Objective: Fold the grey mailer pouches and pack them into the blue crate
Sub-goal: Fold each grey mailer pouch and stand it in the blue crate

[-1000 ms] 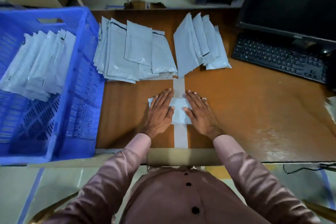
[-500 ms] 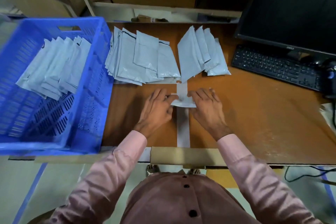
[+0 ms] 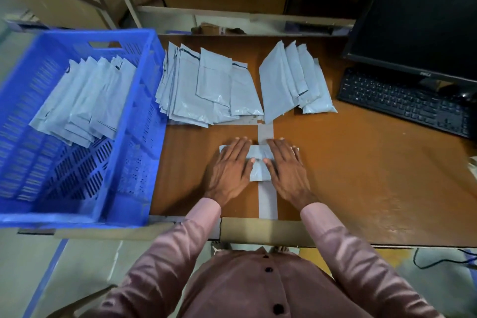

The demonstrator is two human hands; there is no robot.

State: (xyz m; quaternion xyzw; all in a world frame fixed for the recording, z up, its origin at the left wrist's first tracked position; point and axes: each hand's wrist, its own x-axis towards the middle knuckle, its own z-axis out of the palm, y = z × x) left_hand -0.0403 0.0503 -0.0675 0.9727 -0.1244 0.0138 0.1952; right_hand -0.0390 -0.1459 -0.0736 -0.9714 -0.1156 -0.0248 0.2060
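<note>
Head view, one entry; wooden worktop (image 3: 361, 175), brown, with a pale tape strip (image 3: 267, 204) running from the near edge toward the middle; folded grey pouch (image 3: 259, 162), lying flat over that strip, near the middle of the worktop and closer to the near edge; left hand (image 3: 231, 168), fingers straight and together, palm down, pressing the pouch's left part; right hand (image 3: 286, 165), fingers likewise straight, pressing its right part; thumbs nearly meeting over the pouch's middle; neither hand pinches anything; unfolded pouch pile (image 3: 204, 90), fanned, toward the far edge, left of centre; second pouch pile (image 3: 291, 85), fanned, toward the far edge, just right of the first; blue crate (image 3: 124, 162), against the worktop's left edge, slotted walls; packed pouches (image 3: 82, 100), overlapping in a row on the crate floor, toward its far side; black keyboard (image 3: 405, 103), at the right edge; dark monitor (image 3: 423, 13), far right corner; pink sleeves (image 3: 180, 253), reaching in over the near edge
</note>
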